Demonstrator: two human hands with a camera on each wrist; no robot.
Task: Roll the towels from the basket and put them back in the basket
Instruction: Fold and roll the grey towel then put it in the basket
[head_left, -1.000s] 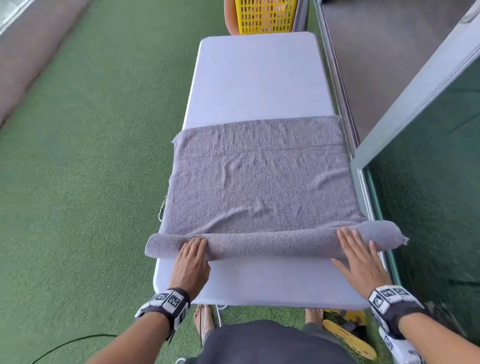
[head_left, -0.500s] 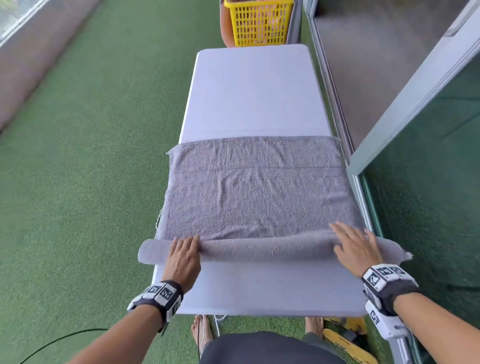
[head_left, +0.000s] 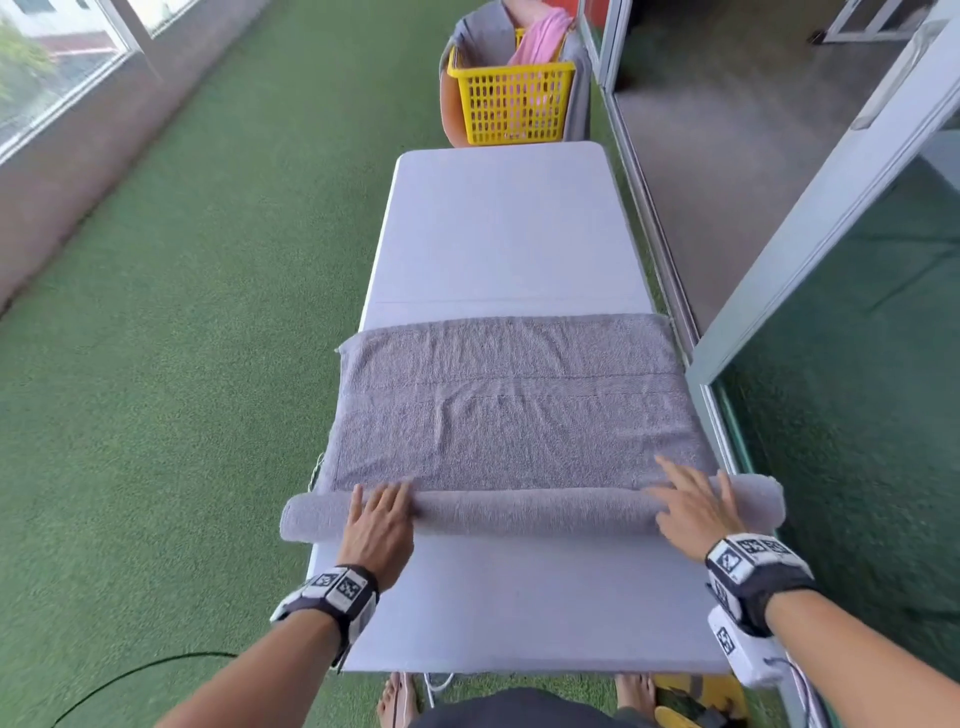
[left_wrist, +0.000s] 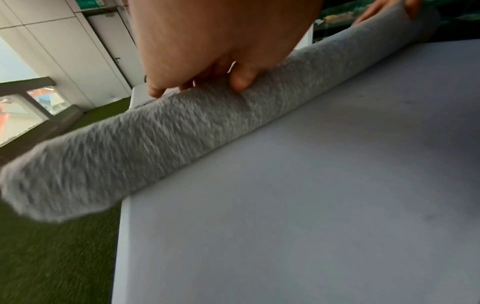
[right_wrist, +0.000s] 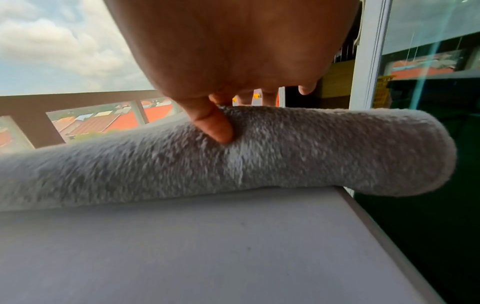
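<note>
Head view: green artificial turf (head_left: 182, 364) covers the floor on the left, and a long white bench (head_left: 498, 239) runs from near to far down the middle, with a glass door frame (head_left: 831, 208) along its right side. A grey towel (head_left: 509, 415) lies spread across the bench's near half; its near edge is wound into a roll (head_left: 530, 512) lying crosswise, both ends overhanging the bench's left and right edges. Beyond the far end of the bench stands a yellow basket (head_left: 511, 101) with a pink cloth (head_left: 537, 39) showing above its rim and grey cloth draped beside it.

The left hand (head_left: 379, 525) lies flat on the roll near its left end, fingers straight and pointing far — pressing, not gripping. The right hand (head_left: 693, 512) rests likewise on the roll near its right end, fingers extended and slightly spread. Each wrist carries a black band with white coded markers (head_left: 337, 590).

Left wrist view: the left hand (left_wrist: 221, 41) sits on top of the roll (left_wrist: 155, 139), fingertips (left_wrist: 241, 82) touching the pile; the roll's left end hangs past the bench (left_wrist: 311, 205) edge over the turf (left_wrist: 52, 257).

Right wrist view: the right hand (right_wrist: 233, 51) bears on the roll (right_wrist: 259, 156), the thumb (right_wrist: 215, 125) dented into the pile and the other fingers reaching over its far side; the rounded right end juts beyond the bench (right_wrist: 182, 257) edge. The fabric is motion-blurred in both wrist views.
</note>
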